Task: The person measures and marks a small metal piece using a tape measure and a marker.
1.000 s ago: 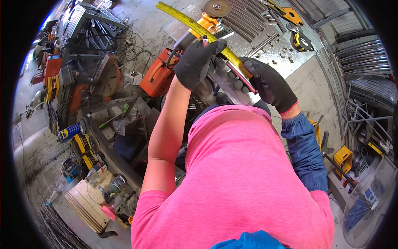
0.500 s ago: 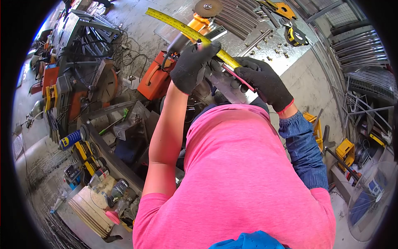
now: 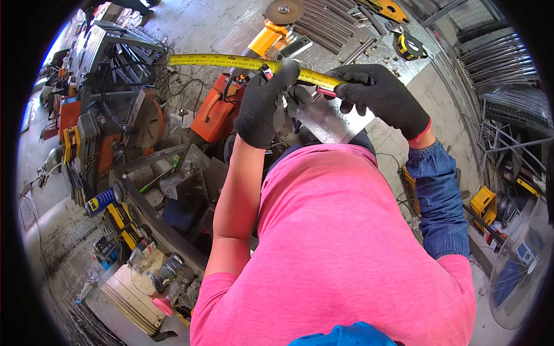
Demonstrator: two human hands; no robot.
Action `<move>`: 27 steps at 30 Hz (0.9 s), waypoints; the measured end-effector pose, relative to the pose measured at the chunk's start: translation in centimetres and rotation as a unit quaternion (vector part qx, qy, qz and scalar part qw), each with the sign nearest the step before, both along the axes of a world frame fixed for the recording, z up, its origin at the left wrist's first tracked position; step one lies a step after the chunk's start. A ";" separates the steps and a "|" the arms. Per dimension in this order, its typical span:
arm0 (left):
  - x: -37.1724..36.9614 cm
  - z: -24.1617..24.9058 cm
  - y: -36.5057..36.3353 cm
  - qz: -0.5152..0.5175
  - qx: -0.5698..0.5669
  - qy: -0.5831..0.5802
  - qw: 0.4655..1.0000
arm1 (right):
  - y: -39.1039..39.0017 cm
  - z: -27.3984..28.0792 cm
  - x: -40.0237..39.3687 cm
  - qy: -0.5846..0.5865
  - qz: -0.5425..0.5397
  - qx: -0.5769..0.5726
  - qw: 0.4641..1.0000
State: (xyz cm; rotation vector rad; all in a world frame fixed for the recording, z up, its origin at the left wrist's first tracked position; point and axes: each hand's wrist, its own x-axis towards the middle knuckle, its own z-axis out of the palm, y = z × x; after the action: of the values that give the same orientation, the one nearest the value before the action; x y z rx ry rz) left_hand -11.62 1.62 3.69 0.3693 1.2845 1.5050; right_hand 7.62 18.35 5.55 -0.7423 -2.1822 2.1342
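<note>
A yellow tape measure blade stretches nearly level between my hands, its free end reaching out to the left. My left hand, in a black glove, is closed on the blade near its middle. A small red, white and black marker-like stick pokes up from the same grip. My right hand, also gloved in black, pinches the blade's right end. A slim pinkish-red rod shows at its fingertips, mostly hidden. Below the hands lies a shiny metal plate.
An angle grinder with a worn disc sits at the bench's far edge. A second tape measure lies right on the bench, near metal tubes. An orange-red machine stands left. A fan is at lower right.
The blade has swung from a steep slant to nearly level, its free end moving down and left. My right hand has shifted right and upward; the pinkish-red rod shows less.
</note>
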 end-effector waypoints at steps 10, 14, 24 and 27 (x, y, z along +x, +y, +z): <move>0.6 0.2 -0.6 0.012 0.028 0.014 0.999 | 0.9 2.2 -0.2 -0.033 0.022 0.012 0.999; 1.0 0.7 -0.6 0.025 0.023 0.003 0.999 | 1.2 2.3 -0.3 -0.025 0.030 0.015 0.999; 1.7 0.8 -0.6 0.050 0.018 0.014 0.998 | 1.2 3.2 -0.5 -0.026 0.039 0.019 0.999; 1.9 0.6 -0.7 0.059 0.017 0.012 0.998 | 1.3 3.1 -0.5 -0.030 0.036 0.019 0.999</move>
State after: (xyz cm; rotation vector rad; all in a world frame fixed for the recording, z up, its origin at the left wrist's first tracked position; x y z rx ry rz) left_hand -9.75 0.97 4.27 0.3394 1.3208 1.6274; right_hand 7.14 19.65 8.69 -0.7447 -2.3073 2.1237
